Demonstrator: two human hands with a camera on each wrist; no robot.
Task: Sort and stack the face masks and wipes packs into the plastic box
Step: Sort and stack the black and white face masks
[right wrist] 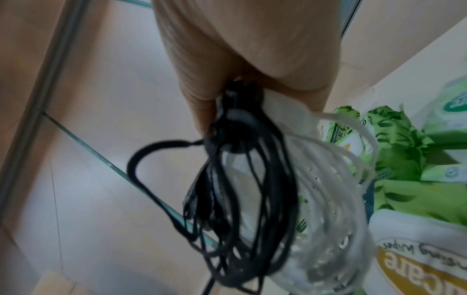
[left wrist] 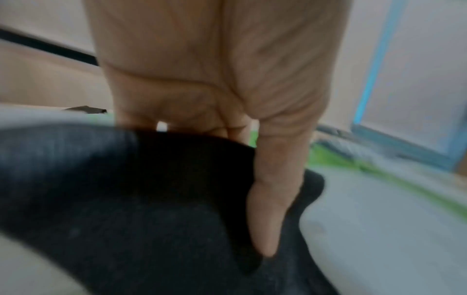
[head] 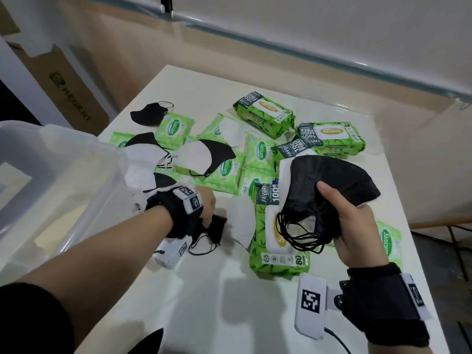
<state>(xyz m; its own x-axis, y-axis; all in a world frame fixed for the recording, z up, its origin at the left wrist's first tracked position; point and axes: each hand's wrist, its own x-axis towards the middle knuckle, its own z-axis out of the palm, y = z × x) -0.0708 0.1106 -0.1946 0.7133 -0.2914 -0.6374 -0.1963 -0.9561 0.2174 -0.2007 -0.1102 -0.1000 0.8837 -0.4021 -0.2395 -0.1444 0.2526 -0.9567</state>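
A white desk (head: 255, 315) stands by a beige wall with a cardboard carton (head: 69, 95) at 10 o'clock. Green wipes packs (head: 265, 116) and masks litter it; the clear plastic box (head: 51, 180) sits at 9 o'clock. The right hand (head: 357, 226) grips a stack of black masks (head: 332, 180); the left hand (head: 207, 203) pinches one black mask (head: 217, 226) off the desk.

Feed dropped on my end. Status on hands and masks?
Right hand grips bunch of black masks above table. Left hand pinches black mask on table. Plastic box left; wipes packs still scattered.
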